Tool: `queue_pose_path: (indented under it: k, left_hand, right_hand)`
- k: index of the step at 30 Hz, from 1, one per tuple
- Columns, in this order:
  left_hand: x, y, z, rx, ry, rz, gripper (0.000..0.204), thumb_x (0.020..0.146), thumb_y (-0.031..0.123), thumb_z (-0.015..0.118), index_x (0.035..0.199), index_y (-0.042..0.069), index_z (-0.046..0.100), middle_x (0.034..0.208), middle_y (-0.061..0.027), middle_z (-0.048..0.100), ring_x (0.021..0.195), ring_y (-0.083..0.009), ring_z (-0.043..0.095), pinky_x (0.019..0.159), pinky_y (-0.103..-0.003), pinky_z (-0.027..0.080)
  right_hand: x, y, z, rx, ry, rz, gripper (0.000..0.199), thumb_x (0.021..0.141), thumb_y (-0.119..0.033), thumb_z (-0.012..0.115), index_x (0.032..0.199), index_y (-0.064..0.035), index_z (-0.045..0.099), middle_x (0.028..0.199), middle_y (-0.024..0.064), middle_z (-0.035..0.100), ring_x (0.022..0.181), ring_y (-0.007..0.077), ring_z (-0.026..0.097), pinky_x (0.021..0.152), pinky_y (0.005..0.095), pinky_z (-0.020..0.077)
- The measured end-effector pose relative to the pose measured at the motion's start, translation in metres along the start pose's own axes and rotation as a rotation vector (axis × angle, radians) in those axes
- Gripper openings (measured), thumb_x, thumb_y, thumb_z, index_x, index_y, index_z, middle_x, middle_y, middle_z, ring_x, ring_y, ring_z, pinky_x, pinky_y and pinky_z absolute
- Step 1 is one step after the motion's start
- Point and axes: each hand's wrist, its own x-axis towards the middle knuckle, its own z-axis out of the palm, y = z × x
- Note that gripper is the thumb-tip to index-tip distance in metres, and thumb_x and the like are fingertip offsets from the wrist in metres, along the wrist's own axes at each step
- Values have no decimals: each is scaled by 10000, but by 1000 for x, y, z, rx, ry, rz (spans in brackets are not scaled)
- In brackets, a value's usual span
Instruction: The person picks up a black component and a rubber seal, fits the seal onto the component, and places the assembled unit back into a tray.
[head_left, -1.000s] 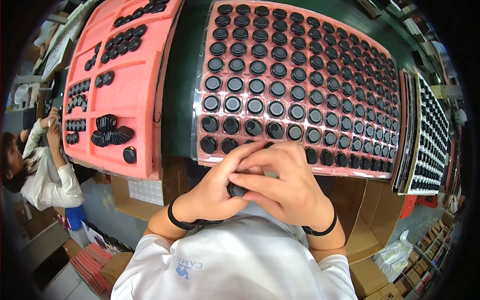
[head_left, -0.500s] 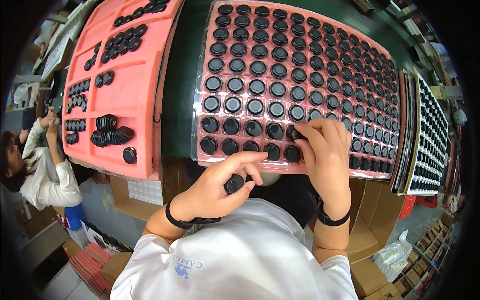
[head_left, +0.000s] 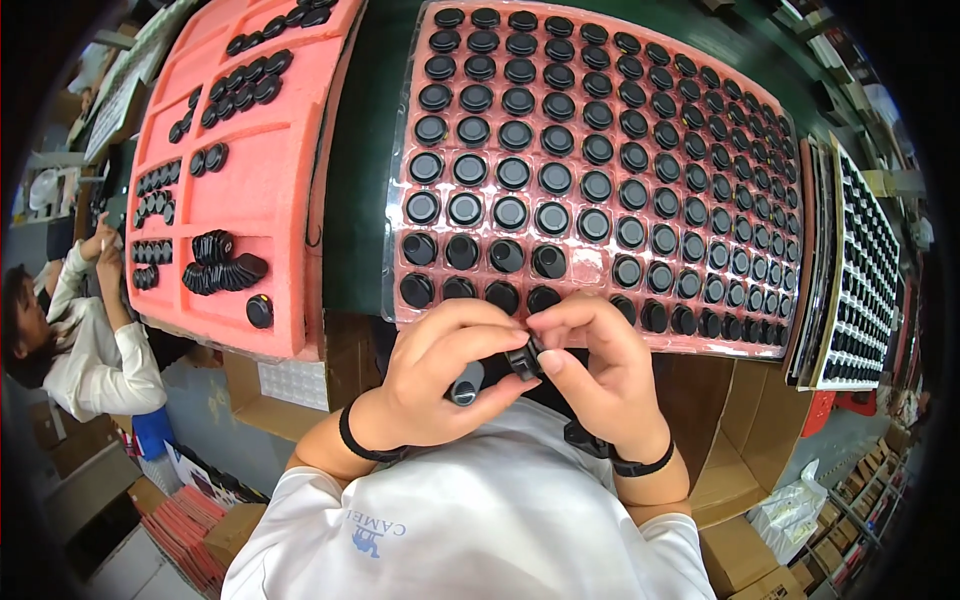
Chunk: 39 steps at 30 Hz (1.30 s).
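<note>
In front of my chest, my left hand [head_left: 425,370] and my right hand [head_left: 605,380] meet at a small black round part [head_left: 523,360]. Left thumb and fingertips pinch one side of it, right fingertips the other. A dark cylindrical piece [head_left: 466,384] with a shiny end also sits in my left palm. Just beyond my hands lies a clear plastic tray [head_left: 398,190] over pink backing, filled with rows of black round parts like lens caps. One pocket [head_left: 590,268] in its second-nearest row shows pink with no part in it.
A pink foam tray [head_left: 245,200] at left holds black discs, some stacked. At right stand more trays, the outermost a white tray [head_left: 830,370] of dark parts. Cardboard boxes [head_left: 735,470] are below the table edge. Another person [head_left: 95,350] sits at far left.
My right hand has lifted a black round part out of its pocket and brought it left and nearer to me. My left fingers have closed on it, and the piece in that palm has tilted.
</note>
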Motion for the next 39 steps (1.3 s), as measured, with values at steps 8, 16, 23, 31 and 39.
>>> queue_pose_path:
  k: [8, 16, 23, 31, 39]
  left_hand:
    - [-5, 6, -9, -275, -32, -273, 439, 731, 97, 743, 1114, -33, 573, 1037, -136, 589, 710, -111, 516, 588, -215, 417]
    - [-6, 1, -9, -531, -77, -393, 393, 771, 69, 700, 1131, -32, 580, 961, -59, 603, 681, -80, 499, 641, -223, 426]
    - [-7, 3, -7, -649, -42, -604, 479, 807, 280, 688, 1130, -40, 538, 1017, -132, 612, 934, -192, 613, 813, -295, 473]
    - [-8, 6, -4, -333, 12, -347, 422, 764, 31, 683, 1156, -34, 538, 946, -76, 599, 718, -95, 518, 687, -237, 433]
    - [-3, 7, -1, -155, 30, -111, 461, 701, 1, 714, 1129, -30, 545, 1017, -152, 606, 729, -151, 550, 644, -250, 447]
  right_hand:
    - [10, -3, -10, -400, -127, -568, 347, 770, -78, 695, 1102, -27, 608, 931, 76, 563, 831, 207, 532, 774, 306, 419]
    - [11, 9, -11, -197, -200, -470, 331, 892, -298, 605, 1064, -17, 574, 900, 98, 537, 844, 192, 502, 762, 333, 412]
    - [7, 19, -5, 615, -127, -13, 363, 959, -340, 466, 1078, 2, 496, 859, 93, 519, 766, 168, 479, 738, 297, 390]
    - [2, 12, -2, 52, 11, -285, 279, 944, -217, 500, 1103, 12, 510, 883, 59, 521, 740, 121, 469, 695, 260, 399]
    - [7, 17, 7, -145, -80, -397, 198, 914, -90, 522, 1086, 9, 525, 913, 45, 517, 715, 98, 445, 657, 248, 399]
